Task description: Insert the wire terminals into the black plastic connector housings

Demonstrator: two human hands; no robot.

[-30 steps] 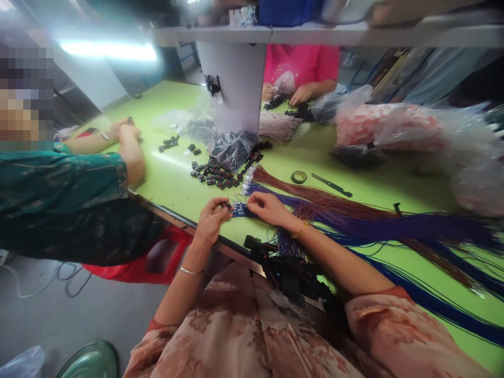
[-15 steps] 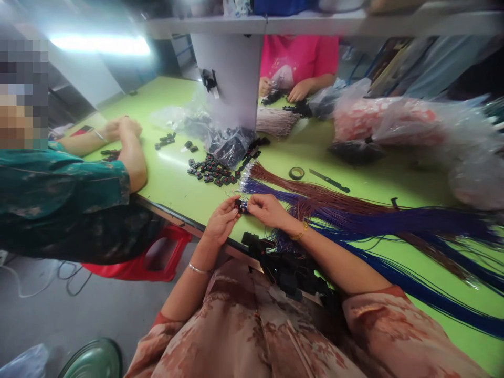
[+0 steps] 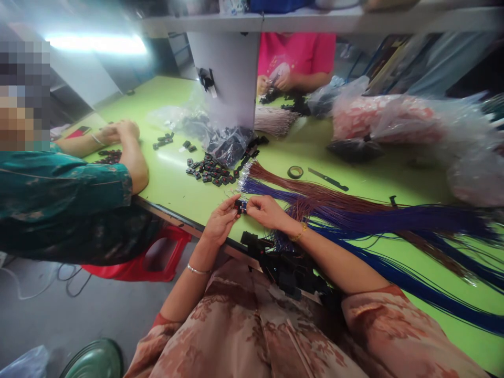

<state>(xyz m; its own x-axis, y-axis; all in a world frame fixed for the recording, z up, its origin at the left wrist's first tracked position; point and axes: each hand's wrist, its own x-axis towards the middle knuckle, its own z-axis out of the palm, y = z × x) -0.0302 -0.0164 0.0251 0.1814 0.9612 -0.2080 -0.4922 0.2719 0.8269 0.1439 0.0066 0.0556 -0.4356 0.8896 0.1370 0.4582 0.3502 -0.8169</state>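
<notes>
My left hand (image 3: 220, 221) pinches a small black plastic connector (image 3: 238, 206) near the table's front edge. Right beside it, my right hand (image 3: 268, 211) has its fingers closed on a blue wire (image 3: 244, 205) whose end meets the connector; how far in it sits I cannot tell. Beyond my hands lie bundles of purple wires (image 3: 271, 192) and brown wires (image 3: 283, 181), their metal-tipped ends to the left. A pile of black connectors (image 3: 210, 170) is spread behind my left hand. Below my right wrist, a heap of black connectors with wires (image 3: 285, 268) rests at the table edge.
A tape roll (image 3: 295, 172) and a flat blade (image 3: 328, 179) lie past the wires. Plastic bags (image 3: 389, 121) fill the back right. A co-worker's arms (image 3: 132, 152) rest on the left of the table; a person in pink (image 3: 297, 58) works opposite. A shelf (image 3: 334, 21) spans above.
My hands stay nearly in place at the connector, with more blue showing between them. The opposite person's hands have come together. The whole view has shifted slightly.
</notes>
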